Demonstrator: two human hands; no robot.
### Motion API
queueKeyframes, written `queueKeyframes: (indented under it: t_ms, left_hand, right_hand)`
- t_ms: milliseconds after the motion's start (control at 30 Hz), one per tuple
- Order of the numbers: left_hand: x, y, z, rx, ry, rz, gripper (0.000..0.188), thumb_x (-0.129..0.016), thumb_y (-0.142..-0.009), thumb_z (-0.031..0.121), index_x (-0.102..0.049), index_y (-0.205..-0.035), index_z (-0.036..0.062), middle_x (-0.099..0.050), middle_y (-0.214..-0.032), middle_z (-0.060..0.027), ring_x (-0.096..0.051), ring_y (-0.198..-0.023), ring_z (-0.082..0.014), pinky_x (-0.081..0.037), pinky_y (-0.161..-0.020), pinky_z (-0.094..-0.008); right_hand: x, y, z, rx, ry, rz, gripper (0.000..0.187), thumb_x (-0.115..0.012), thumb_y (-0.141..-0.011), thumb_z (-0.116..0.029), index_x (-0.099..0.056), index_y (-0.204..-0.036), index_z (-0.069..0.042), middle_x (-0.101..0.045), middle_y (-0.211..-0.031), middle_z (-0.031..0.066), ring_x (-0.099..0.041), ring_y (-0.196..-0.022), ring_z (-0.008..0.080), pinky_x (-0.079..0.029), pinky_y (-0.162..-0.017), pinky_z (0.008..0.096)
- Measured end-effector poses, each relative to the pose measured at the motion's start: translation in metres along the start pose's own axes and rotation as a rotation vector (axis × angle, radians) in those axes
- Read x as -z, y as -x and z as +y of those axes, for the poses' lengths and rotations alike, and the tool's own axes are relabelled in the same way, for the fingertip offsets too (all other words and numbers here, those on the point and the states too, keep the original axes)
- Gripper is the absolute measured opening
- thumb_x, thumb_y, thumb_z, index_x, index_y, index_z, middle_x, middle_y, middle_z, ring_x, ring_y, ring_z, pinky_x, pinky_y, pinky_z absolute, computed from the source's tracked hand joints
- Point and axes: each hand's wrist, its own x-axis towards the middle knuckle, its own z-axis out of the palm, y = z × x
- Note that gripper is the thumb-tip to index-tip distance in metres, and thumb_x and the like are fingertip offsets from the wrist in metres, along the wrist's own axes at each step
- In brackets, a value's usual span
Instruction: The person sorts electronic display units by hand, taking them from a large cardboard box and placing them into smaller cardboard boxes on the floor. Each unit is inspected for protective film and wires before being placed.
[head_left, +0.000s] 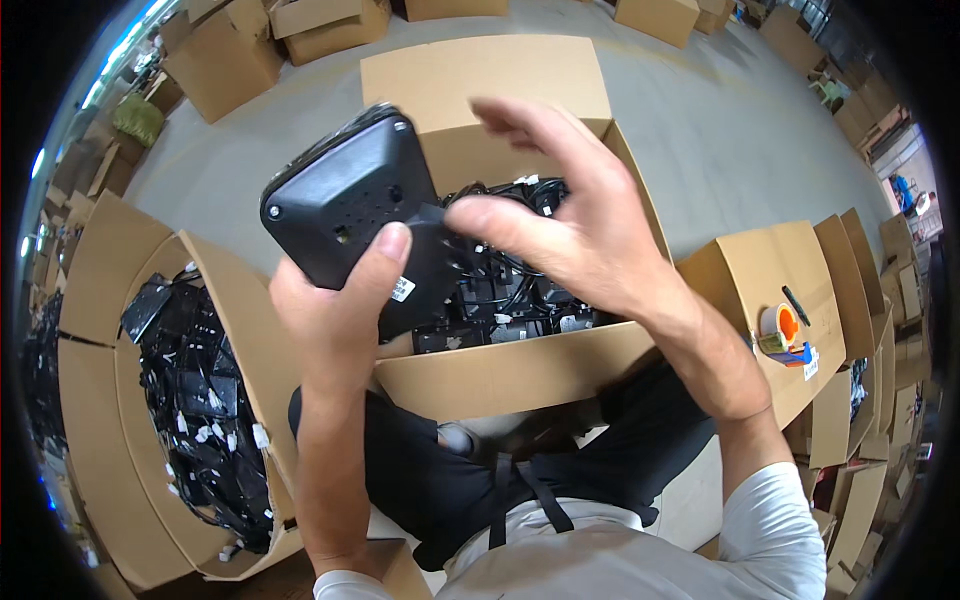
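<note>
We have one black device (345,200) held over the middle box (500,382)
Our left hand (335,300) grips it; our right hand (590,225), blurred, is open beside it, contact unclear; black parts (460,337) already lie in the middle box, more in the left box (236,345); how many remain we cannot tell

The black device (345,195) has a smooth plastic shell with a soft sheen, a shiny, metal-looking screw (275,211) and a white label (402,290) that looks like paper. The box (500,382) is matt brown cardboard. The floor (680,130) is smooth and faintly glossy. The trousers (400,485) are matt dark cloth, the shirt (570,565) soft pale fabric.
</note>
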Motion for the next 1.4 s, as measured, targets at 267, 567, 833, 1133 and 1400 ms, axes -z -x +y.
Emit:
queueKeyframes:
  t_ms: [267, 567, 833, 1133, 1400]
  left_hand:
    - [0.007, -0.036, -0.03, -0.425, -0.45, -0.335, 0.072, -0.088, -0.06, 0.003, -0.059, -0.125, -0.0011, -0.064, -0.119, -0.0125, -0.063, -0.108, -0.021, -0.05, -0.095, -0.034]
    - [0.069, -0.047, -0.075, -0.051, -0.253, -0.178, 0.065, -0.078, -0.081, 0.005, -0.05, -0.138, -0.0068, -0.063, -0.123, -0.0137, -0.06, -0.117, -0.0191, -0.046, -0.102, -0.0323]
    - [0.065, -0.05, -0.105, 0.066, -0.551, 0.128, 0.031, -0.071, -0.093, 0.011, -0.065, -0.119, -0.005, -0.071, -0.105, -0.0113, -0.067, -0.096, -0.017, -0.053, -0.088, -0.0283]
    - [0.072, -0.048, -0.109, -0.099, -0.595, 0.139, 0.027, -0.074, -0.087, 0.012, -0.069, -0.11, -0.0014, -0.072, -0.094, -0.015, -0.07, -0.085, -0.0234, -0.054, -0.077, -0.0332]
    - [0.075, -0.027, -0.101, -0.24, -0.545, 0.056, 0.025, -0.071, -0.089, 0.011, -0.067, -0.11, -0.0009, -0.07, -0.096, -0.0179, -0.07, -0.086, -0.0273, -0.055, -0.076, -0.0334]
  right_hand:
    - [-0.009, -0.024, 0.039, 0.043, -0.3, -0.392, 0.055, -0.089, -0.068, -0.023, -0.064, -0.112, -0.001, -0.066, -0.099, 0.0143, -0.064, -0.095, 0.0322, -0.052, -0.084, 0.0389]
    - [0.008, -0.02, 0.105, -0.09, 0.026, -0.483, 0.057, -0.085, -0.074, -0.036, -0.061, -0.108, 0.002, -0.065, -0.091, 0.0147, -0.066, -0.083, 0.0255, -0.055, -0.078, 0.037]
    - [-0.062, 0.123, 0.162, -1.272, -0.282, -0.772, 0.075, -0.083, -0.08, -0.045, -0.056, -0.123, 0.01, -0.068, -0.107, 0.0163, -0.066, -0.093, 0.0219, -0.055, -0.082, 0.0336]
    - [-0.189, 0.253, 0.188, -1.61, -0.787, -0.974, 0.065, -0.073, -0.091, -0.044, -0.056, -0.131, 0.005, -0.065, -0.12, 0.0162, -0.058, -0.119, 0.0269, -0.047, -0.096, 0.0381]
    - [-0.186, 0.228, 0.178, -0.971, 0.04, -1.426, 0.074, -0.055, -0.096, -0.059, -0.065, -0.118, 0.011, -0.068, -0.118, 0.0263, -0.064, -0.112, 0.0341, -0.049, -0.095, 0.0413]
